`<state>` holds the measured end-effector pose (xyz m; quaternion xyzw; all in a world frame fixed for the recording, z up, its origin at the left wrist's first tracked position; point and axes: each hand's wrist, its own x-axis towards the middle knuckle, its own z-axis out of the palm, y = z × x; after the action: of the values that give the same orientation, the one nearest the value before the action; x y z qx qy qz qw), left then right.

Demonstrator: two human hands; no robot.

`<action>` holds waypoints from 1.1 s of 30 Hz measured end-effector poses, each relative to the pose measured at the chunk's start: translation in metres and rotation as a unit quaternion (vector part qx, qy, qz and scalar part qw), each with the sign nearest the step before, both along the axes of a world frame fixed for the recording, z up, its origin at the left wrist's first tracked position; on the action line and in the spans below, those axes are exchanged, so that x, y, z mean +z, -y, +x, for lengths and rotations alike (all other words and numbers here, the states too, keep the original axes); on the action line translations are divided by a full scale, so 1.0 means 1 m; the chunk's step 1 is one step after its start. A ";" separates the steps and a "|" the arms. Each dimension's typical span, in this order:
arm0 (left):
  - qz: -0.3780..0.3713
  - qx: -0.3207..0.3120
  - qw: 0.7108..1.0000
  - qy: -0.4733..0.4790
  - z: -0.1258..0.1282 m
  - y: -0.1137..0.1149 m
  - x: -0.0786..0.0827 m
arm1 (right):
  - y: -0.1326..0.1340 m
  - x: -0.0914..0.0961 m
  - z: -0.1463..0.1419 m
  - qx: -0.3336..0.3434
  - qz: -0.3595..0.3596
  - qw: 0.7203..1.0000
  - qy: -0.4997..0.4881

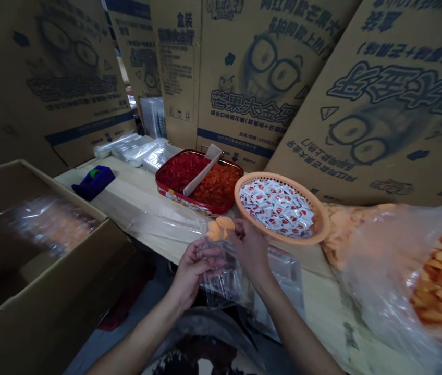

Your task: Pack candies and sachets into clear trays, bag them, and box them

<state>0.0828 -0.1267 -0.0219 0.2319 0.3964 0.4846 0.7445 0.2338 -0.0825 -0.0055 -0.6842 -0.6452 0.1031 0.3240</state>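
Observation:
Near the table's front edge, my left hand (pixel 195 268) has its fingers closed round a clear plastic container (pixel 226 284). Smooth orange candy-like pieces (pixel 221 227) show at the container's upper end. Fingertips of my right hand (pixel 250 249) pinch these pieces from the right. Some of the fingers are hidden by the hand. Just beyond my right hand is an orange perforated basket (pixel 322 229), full of small white sachets with red marks (pixel 278 208). More clear plastic containers (pixel 283 276) lie beneath my right forearm.
A red tin (pixel 162 187) with a cardboard divider holds dark red and orange-red small packets. At left are a blue tape dispenser (pixel 93 182) and an open carton (pixel 84 245) with filled clear packs. A big clear bag of orange pieces (pixel 381 260) lies right. Printed cartons (pixel 244 125) stand behind.

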 end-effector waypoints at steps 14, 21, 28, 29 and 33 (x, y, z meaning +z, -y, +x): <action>0.005 -0.025 1.000 0.005 -0.033 -0.007 0.001 | -0.010 0.024 -0.033 0.204 0.029 0.967 0.150; -0.027 -0.008 1.000 0.006 -0.051 -0.015 0.000 | -0.058 0.014 -0.013 0.154 0.062 0.986 -0.008; -0.025 0.064 0.997 0.045 -0.080 -0.023 -0.001 | -0.152 0.016 -0.041 0.177 -0.024 0.979 0.102; -0.024 0.074 0.996 0.047 -0.084 -0.025 -0.002 | -0.166 0.020 -0.051 0.191 -0.018 0.975 0.113; -0.033 0.111 0.992 0.043 -0.096 -0.038 -0.004 | -0.223 0.030 -0.099 0.290 -0.045 0.937 0.192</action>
<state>-0.0127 -0.0883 -0.0259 0.1404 0.4028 0.5606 0.7097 0.1348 0.1409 0.0250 -0.4884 -0.8600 0.0884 0.1187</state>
